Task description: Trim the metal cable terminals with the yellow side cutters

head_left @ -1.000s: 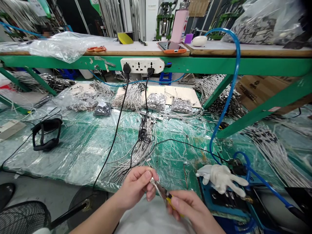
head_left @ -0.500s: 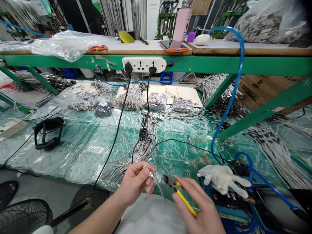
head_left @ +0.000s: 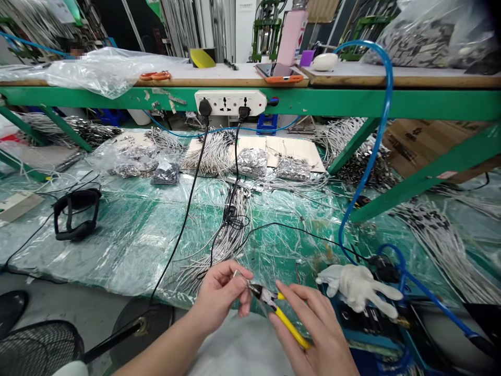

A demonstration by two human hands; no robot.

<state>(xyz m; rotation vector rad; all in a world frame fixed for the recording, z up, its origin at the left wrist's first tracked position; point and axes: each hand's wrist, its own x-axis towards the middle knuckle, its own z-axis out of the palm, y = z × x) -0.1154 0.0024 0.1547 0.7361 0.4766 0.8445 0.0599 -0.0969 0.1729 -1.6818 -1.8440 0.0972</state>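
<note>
My left hand (head_left: 221,295) is closed in a pinch on a thin grey cable end (head_left: 239,277) with a small metal tip, held low at the front centre. My right hand (head_left: 313,329) grips yellow-handled cutters (head_left: 277,310). The cutters' dark jaws touch the cable tip right beside my left fingers. A bundle of grey cables (head_left: 223,240) lies on the plastic-covered green table just beyond my hands.
A white glove (head_left: 356,287) lies to the right on a dark blue fixture (head_left: 364,324), with a blue air hose (head_left: 371,141) arching above. Bags of small parts (head_left: 250,163), black power cords (head_left: 183,219), a power strip (head_left: 229,103) on the green shelf frame, a black strap (head_left: 74,214) at left.
Half a second ago the cutters were apart from the cable tip; now their jaws have closed in on it. My left hand has kept its pinch, barely shifting.
</note>
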